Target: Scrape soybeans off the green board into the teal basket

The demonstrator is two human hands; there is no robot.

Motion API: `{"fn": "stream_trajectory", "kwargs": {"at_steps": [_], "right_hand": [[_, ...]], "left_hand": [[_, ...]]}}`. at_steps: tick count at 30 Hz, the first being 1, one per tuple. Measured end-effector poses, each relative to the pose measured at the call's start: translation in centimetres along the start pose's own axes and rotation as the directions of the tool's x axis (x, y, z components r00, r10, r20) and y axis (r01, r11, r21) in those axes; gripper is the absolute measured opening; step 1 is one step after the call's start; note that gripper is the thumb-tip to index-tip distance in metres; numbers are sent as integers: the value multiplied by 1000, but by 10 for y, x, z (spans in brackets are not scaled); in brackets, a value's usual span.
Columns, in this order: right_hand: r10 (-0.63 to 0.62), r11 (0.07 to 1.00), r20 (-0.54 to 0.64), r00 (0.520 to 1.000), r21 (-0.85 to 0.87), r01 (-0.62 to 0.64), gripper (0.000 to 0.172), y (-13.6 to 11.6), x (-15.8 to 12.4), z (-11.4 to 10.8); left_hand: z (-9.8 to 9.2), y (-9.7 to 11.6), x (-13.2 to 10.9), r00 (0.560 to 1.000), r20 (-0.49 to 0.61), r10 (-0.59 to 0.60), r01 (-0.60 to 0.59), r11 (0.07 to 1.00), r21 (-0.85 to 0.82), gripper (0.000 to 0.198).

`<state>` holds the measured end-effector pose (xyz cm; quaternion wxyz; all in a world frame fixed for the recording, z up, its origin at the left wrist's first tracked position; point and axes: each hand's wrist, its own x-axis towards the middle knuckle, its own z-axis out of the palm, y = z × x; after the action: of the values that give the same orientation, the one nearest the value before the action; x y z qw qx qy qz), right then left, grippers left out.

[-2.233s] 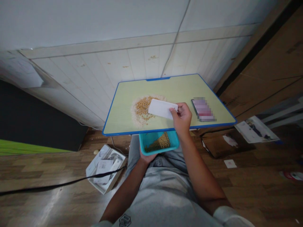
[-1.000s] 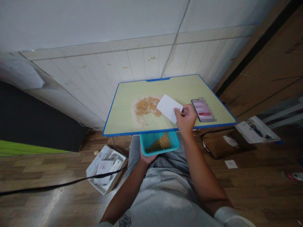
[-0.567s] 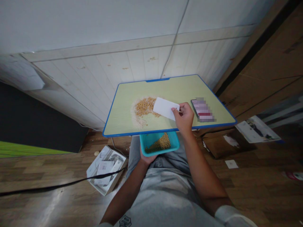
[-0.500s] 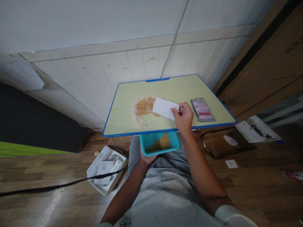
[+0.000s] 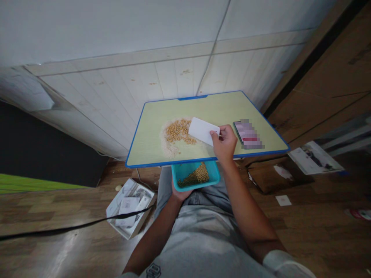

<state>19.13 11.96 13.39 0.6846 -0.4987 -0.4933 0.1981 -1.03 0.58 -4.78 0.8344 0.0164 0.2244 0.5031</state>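
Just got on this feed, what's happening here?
A seated person has both hands busy. The right hand holds a white card over the low table, its far end at the edge of a pile of yellowish beans with pale grains around it. The left hand holds a turquoise tray at the table's near edge, above the lap, with some beans inside. A phone lies right of the card.

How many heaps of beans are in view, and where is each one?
2: one heap on the table, left of the white card; another heap in the turquoise container held by the left hand, at the table's near edge. The card may hide some beans.
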Motion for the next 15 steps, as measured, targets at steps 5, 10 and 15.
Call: {"fn": "stream_trajectory", "kwargs": {"at_steps": [5,10,15], "right_hand": [[19,1000,69,997,22,-20,25,-2,-1,2],[33,999,96,995,39,-37,26,-3,-2,2],[25,997,164,986,62,-36,25,-5,-3,2]], "left_hand": [[13,4,-8,1000,-28,-8,8,1000,-8,75],[21,5,-10,999,-48,1,-2,1000,-18,76],[25,4,-9,998,-63,4,-6,999,-31,72]]}}
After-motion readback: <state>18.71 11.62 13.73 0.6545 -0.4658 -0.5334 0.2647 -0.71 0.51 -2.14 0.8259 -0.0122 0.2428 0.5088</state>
